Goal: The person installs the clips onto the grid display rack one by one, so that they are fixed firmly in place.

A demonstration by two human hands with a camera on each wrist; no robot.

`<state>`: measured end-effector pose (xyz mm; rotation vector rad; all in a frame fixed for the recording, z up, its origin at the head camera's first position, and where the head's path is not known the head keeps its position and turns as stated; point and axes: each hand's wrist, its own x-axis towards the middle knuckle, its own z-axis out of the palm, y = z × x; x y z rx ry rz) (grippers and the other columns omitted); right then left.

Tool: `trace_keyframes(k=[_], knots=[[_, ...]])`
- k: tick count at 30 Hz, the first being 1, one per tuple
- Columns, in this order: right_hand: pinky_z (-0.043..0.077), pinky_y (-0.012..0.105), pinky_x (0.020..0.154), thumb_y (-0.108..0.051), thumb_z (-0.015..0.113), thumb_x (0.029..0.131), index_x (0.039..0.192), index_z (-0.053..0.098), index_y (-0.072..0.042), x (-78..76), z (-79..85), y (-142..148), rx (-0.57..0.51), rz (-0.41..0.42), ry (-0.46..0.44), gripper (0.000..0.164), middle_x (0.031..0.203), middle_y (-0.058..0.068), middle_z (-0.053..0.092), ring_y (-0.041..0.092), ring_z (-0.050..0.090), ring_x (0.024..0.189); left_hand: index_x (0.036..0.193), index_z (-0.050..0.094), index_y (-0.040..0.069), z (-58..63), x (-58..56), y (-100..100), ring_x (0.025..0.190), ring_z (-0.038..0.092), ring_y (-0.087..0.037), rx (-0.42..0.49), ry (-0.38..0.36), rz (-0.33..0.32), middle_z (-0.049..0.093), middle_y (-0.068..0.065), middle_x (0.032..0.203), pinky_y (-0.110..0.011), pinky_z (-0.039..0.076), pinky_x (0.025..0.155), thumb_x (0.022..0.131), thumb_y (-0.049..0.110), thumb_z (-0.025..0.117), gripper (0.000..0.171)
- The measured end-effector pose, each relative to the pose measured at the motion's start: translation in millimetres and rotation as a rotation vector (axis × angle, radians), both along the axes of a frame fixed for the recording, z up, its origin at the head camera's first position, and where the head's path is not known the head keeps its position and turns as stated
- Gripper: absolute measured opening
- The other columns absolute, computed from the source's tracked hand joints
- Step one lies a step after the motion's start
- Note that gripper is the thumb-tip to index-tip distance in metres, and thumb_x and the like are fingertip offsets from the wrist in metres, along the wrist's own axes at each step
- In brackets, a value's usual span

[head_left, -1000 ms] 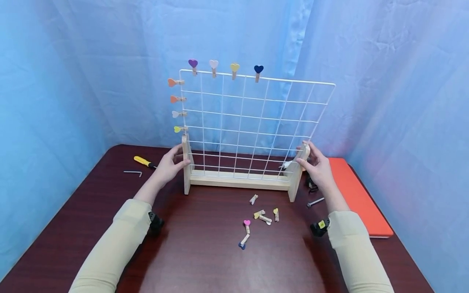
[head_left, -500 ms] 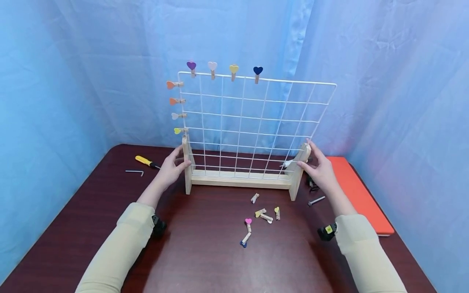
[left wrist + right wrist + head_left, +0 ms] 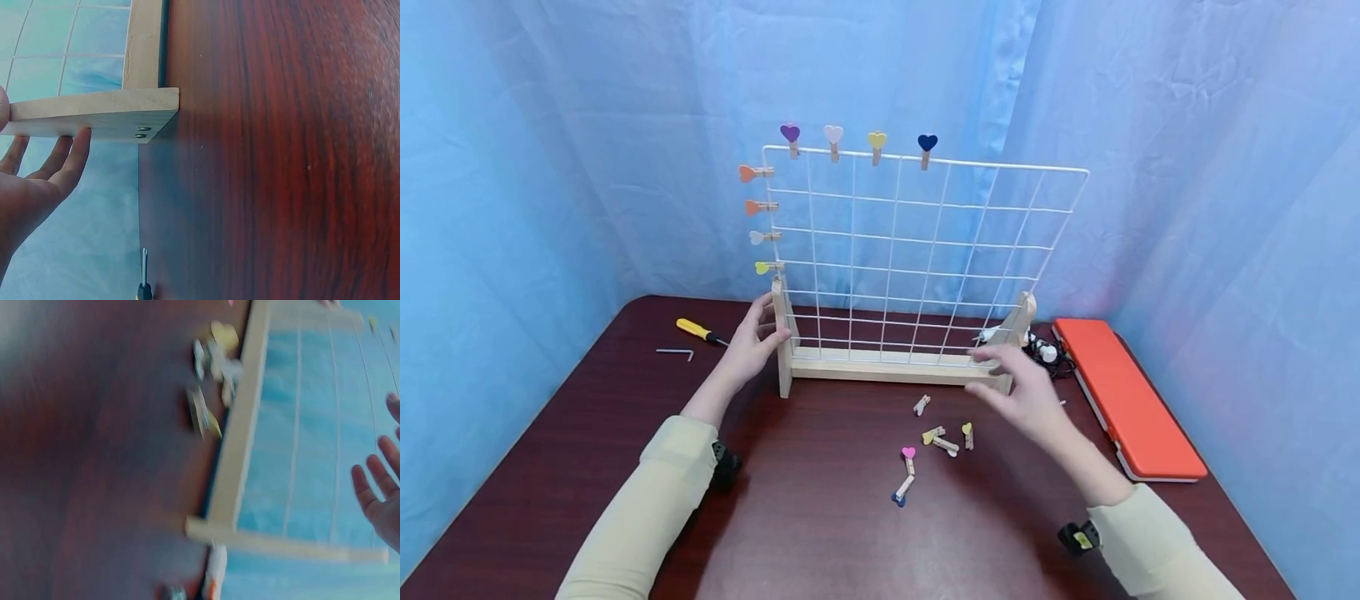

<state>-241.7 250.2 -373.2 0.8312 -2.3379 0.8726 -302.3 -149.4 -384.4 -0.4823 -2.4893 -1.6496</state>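
A white wire grid (image 3: 997, 167) stands in a wooden stand (image 3: 887, 372) on the table. Several heart-topped clothespins grip it, such as a purple one (image 3: 790, 134) on the top wire and an orange one (image 3: 748, 173) on the left side. My left hand (image 3: 748, 346) holds the stand's left side board (image 3: 94, 107), thumb on one face and fingers on the other. In front of the right side board (image 3: 1019, 318), my right hand (image 3: 1026, 390) hangs with spread fingers and holds nothing. Loose clothespins lie below it to the left, including a pink one (image 3: 909, 455).
To the left lie a yellow-handled screwdriver (image 3: 694, 328) and a hex key (image 3: 676, 352). A long orange-red case (image 3: 1123, 392) lies at the right, beside a black cable (image 3: 1060, 358). Blue curtains (image 3: 625, 167) surround the dark red table (image 3: 820, 533).
My right hand has let go of the right side board and moved left and down toward the loose clothespins. My left hand keeps its hold on the left board.
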Motion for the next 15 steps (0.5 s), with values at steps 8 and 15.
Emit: trace_keyframes(k=[8,15], knots=[[0.041,0.029,0.084,-0.028,0.072,0.074,0.107,0.063,-0.018,1.1,-40.8,-41,0.293,0.226,-0.101,0.036,0.104,-0.009,0.059,0.009,0.049,0.101,0.141,0.018,0.01,-0.6,-2.3,-1,0.117,0.039,-0.044,0.01,-0.016,0.003,0.032,-0.024,0.136,-0.055,0.04,0.088,0.088,0.019,0.055,0.066],[0.041,0.024,0.079,-0.033,0.069,0.076,0.09,0.068,-0.021,-9.1,-66.2,-57,0.436,0.384,-0.161,0.018,0.088,-0.012,0.06,0.007,0.048,0.089,0.142,0.017,0.017,-18.6,-19.0,-7,0.118,0.04,-0.041,0.013,-0.011,0.006,0.032,-0.02,0.138,-0.053,0.041,0.088,0.087,0.02,0.056,0.067]])
